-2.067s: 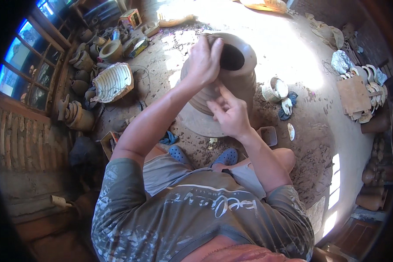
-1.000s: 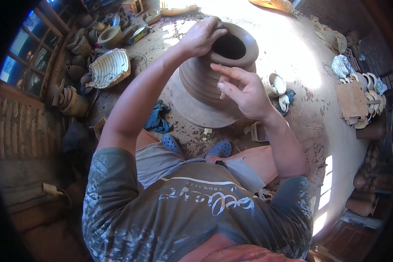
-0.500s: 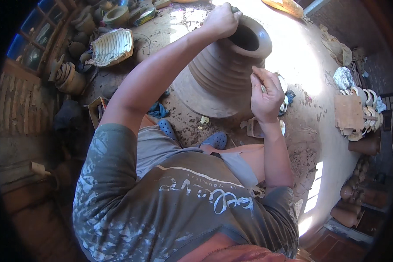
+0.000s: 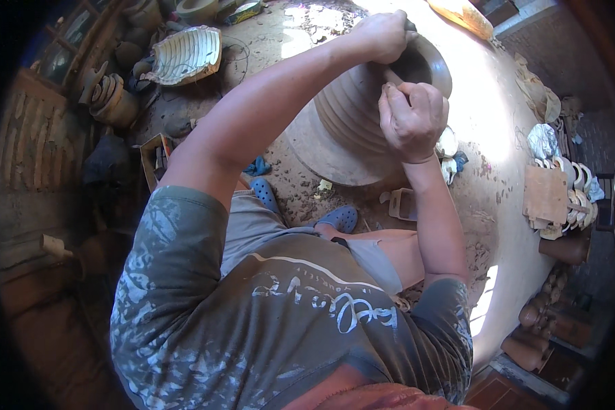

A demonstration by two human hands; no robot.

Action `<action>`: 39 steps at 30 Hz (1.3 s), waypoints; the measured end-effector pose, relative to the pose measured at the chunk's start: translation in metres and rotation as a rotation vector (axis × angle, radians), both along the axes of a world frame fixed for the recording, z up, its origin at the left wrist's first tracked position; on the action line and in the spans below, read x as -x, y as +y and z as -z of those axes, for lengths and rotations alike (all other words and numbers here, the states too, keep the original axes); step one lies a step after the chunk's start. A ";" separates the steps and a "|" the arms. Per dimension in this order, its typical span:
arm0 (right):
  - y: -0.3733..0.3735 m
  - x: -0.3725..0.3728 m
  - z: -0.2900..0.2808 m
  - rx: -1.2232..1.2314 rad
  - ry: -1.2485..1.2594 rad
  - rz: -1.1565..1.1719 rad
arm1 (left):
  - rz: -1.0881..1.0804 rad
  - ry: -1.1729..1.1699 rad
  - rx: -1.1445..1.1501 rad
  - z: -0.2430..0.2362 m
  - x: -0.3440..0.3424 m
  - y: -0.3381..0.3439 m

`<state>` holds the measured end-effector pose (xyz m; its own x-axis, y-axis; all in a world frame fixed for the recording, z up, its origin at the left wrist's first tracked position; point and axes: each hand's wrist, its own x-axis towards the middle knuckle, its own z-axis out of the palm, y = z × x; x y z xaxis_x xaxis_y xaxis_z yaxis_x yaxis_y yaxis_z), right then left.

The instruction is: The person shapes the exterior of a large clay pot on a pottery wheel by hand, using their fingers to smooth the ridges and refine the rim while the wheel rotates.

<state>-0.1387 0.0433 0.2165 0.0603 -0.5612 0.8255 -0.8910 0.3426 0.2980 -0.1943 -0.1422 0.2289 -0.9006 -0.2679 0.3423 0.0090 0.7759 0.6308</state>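
A large ridged clay pot [image 4: 348,102] with a wide dark mouth stands on a round flat base [image 4: 314,154] in front of me. My left hand [image 4: 381,37] reaches over to the pot's far-left rim, fingers curled closed; a small dark piece, too hidden to name, pokes out past them. Close to the near side of the mouth is my right hand [image 4: 417,121], its thumb and fingers pinched together. Whether something thin sits in that pinch, or whether it touches the wall, I cannot make out. My right hand covers part of the pot's wall and rim.
A ribbed whitish mould piece [image 4: 186,55] lies at the far left, near stacked clay pieces [image 4: 113,102]. An open box [image 4: 156,158] sits left of my knees. A small frame-like tool [image 4: 400,203] lies by my right leg. Stacked curved pieces [image 4: 577,184] stand at right.
My right hand has risen from beside the pot to near its rim. My left hand stays at the rim, with the dark piece still showing. The whole view has shifted slightly.
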 end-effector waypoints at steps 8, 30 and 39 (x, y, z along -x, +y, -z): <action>0.002 0.013 -0.003 -0.068 0.022 -0.057 | 0.207 0.029 0.089 -0.003 0.012 -0.009; 0.104 0.071 -0.011 -0.023 -0.546 -0.182 | 0.446 0.247 -0.116 -0.006 0.018 -0.030; 0.053 0.071 -0.075 -0.556 -0.342 -0.230 | 0.304 0.112 -0.162 0.015 0.046 -0.037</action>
<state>-0.2101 0.0967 0.2910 0.0160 -0.9106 0.4129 -0.9979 0.0114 0.0639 -0.2400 -0.1794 0.2138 -0.9066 -0.0528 0.4188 0.2999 0.6174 0.7272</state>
